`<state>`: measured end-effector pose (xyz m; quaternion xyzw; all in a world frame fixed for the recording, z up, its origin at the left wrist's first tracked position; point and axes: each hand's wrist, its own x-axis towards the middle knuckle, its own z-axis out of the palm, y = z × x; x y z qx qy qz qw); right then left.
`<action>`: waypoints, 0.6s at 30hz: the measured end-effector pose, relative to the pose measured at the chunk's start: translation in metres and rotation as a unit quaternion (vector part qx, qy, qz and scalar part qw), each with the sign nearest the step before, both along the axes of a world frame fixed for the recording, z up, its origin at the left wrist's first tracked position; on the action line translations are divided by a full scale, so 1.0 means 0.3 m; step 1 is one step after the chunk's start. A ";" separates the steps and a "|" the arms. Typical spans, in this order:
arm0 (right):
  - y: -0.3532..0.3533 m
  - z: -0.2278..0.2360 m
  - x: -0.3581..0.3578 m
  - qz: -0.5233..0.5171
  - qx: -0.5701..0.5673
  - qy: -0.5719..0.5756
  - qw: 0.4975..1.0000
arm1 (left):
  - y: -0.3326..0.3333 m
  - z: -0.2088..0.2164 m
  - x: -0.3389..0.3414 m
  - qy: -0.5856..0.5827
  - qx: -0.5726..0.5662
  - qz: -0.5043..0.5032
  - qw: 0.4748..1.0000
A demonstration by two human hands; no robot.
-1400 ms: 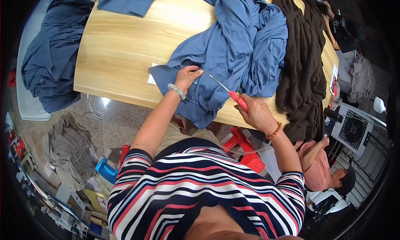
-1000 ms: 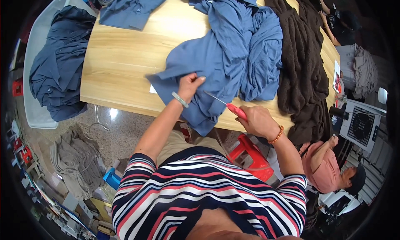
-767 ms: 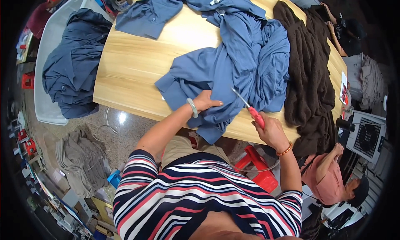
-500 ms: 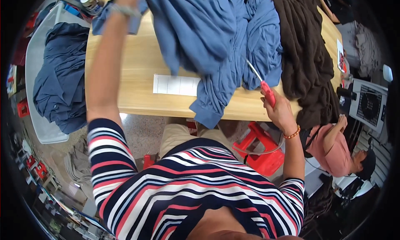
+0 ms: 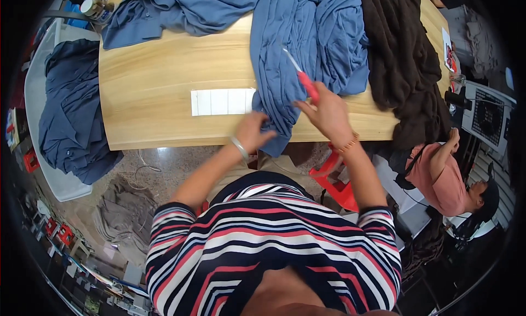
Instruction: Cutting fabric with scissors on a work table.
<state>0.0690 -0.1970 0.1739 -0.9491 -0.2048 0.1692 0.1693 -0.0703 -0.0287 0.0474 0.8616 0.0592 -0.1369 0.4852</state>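
A blue garment (image 5: pixel 276 69) lies lengthwise down the middle of the wooden table (image 5: pixel 164 91), its lower end hanging over the near edge. My left hand (image 5: pixel 252 131), slightly blurred, is at the left side of that end, with thumb and fingers apart; whether it touches the cloth I cannot tell. My right hand (image 5: pixel 329 114) is closed round a red-handled tool (image 5: pixel 308 87) with a thin metal shaft, which points up and left over the garment. More blue fabric (image 5: pixel 345 42) lies bunched just to the right. Another blue garment (image 5: pixel 203 12) is spread at the far left.
A white paper strip (image 5: pixel 222 102) lies left of the garment. Dark brown fabric (image 5: pixel 400 47) covers the table's right side. Beside the table's left end is a pale tub (image 5: pixel 71 190) with dark blue clothes. A red stool (image 5: pixel 341 190) stands below; a person in pink (image 5: pixel 435 179) is at right.
My left hand has come down from the far left to the near end of the garment. A blue garment it was moving now lies at the far left. My right hand has shifted left with the tool.
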 end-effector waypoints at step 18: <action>-0.030 0.104 0.319 -0.037 0.375 0.019 0.926 | 0.131 0.412 -0.085 -0.289 -0.156 0.050 0.943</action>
